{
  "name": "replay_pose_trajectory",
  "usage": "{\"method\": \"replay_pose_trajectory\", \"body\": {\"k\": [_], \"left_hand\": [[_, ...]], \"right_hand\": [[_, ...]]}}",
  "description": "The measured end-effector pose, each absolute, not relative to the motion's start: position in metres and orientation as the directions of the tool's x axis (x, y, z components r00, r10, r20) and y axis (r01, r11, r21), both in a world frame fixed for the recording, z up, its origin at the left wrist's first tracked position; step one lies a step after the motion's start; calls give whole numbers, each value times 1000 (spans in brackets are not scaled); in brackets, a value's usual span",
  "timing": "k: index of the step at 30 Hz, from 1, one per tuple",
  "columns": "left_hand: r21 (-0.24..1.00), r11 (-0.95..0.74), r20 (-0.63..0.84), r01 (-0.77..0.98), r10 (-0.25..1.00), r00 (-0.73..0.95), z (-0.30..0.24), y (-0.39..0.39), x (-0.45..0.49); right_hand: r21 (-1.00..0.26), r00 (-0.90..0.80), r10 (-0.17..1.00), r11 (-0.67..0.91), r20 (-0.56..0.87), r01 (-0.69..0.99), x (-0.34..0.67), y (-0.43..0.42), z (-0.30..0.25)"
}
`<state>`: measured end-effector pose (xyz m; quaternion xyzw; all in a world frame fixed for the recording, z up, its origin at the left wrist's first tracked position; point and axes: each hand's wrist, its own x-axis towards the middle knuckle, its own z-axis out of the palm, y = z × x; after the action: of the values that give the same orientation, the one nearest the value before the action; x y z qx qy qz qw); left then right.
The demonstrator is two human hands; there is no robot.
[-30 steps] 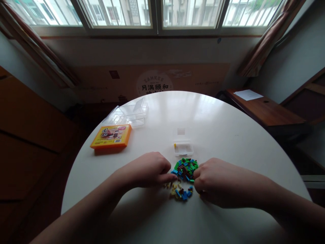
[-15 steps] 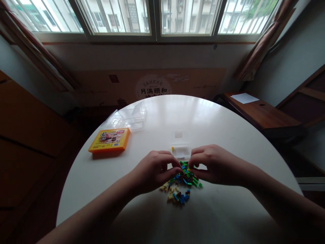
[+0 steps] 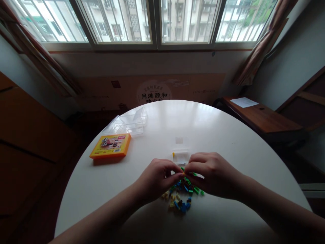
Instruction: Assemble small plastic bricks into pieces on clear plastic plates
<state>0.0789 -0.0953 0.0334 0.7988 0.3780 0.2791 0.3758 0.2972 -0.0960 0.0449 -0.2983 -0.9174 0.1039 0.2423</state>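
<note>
My left hand [image 3: 162, 178] is closed in a pinch over a pile of small toy bricks [image 3: 190, 190]. A tiny yellow brick [image 3: 183, 174] shows at its fingertips. My right hand [image 3: 212, 173] meets it there, thumb and forefinger also pinched around that spot; its fingers hide most of what they grip. The loose bricks under both hands are green, blue, brown and pale yellow. Just beyond the fingertips lies a small clear plastic box [image 3: 180, 157] with a yellow bit at its left end.
An orange-yellow game box [image 3: 111, 146] lies at the left of the round white table [image 3: 157, 135]. Behind it stand clear plastic containers [image 3: 134, 128]. A small translucent square [image 3: 179, 140] lies past the little box. A wooden desk [image 3: 271, 115] with paper stands at right.
My hands have come together, and their fingertips now meet over the bricks at the tiny yellow brick. The whole view has shifted slightly, with everything sitting lower in the picture.
</note>
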Motion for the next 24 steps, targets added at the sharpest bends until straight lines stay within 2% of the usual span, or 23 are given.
{"method": "replay_pose_trajectory", "body": {"k": [9,16,18,24], "left_hand": [[826,-404,154,394,833,532,30,-89,75],[802,-440,170,404,816,552,29,-88,73],[768,-456,179,450,827,533,28,-83,69],[641,-406,258,651,913,315,20,-63,57]], "right_hand": [[-323,-667,600,800,441,506,293,-94,40],[-341,-660,621,783,421,519,293,-94,40],[-361,-626,663,749,411,556,295,-90,39],[-404,-462,829,558,315,725,299,-67,26]]}}
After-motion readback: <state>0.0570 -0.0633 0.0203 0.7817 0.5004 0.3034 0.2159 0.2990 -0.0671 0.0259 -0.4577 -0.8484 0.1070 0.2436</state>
